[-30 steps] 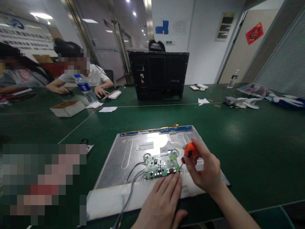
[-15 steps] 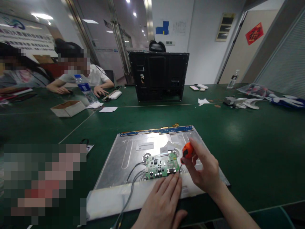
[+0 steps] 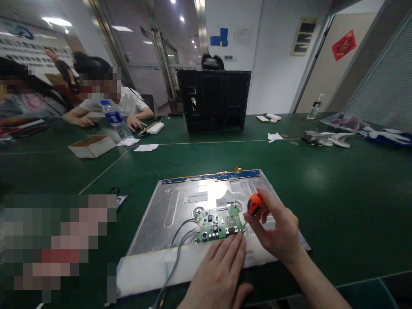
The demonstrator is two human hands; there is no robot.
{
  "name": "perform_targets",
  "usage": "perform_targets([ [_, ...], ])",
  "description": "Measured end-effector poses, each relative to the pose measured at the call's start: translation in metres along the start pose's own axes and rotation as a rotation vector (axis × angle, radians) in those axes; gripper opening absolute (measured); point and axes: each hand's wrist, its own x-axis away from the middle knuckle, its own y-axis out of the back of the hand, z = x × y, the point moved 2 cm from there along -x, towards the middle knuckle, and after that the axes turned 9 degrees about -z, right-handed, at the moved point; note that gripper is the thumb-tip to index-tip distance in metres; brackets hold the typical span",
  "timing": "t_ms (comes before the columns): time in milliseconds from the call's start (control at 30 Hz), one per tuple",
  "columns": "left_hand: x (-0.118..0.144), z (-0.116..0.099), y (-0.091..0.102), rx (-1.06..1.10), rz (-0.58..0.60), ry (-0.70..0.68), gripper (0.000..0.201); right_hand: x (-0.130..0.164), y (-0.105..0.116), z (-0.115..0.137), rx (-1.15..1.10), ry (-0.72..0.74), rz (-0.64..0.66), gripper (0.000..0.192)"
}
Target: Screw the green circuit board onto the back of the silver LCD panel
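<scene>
The left hand (image 3: 219,270) comes in from the bottom edge, palm down and flat, fingers (image 3: 236,242) straight and held together, pointing away from the body, the thumb spread out to the right. The right hand (image 3: 278,234) lies just beyond and to the right of those fingertips, its bare forearm running back to the lower right corner. The wrist is bent slightly, and the thumb and curled fingers are pinched closed at the hand's upper left, the knuckles raised.
</scene>
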Motion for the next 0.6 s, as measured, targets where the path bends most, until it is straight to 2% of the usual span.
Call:
perform_targets([
  [167, 0.0006, 0.0011, -0.0009, -0.016, 0.019, -0.013, 0.06, 0.0078, -0.0002, -0.002, -0.054, -0.068, 0.008, 0.056],
  [600, -0.0015, 0.0002, 0.0018, -0.038, -0.004, -0.023, 0.06, 0.0003, -0.0008, -0.001, -0.01, -0.004, 0.026, 0.058],
])
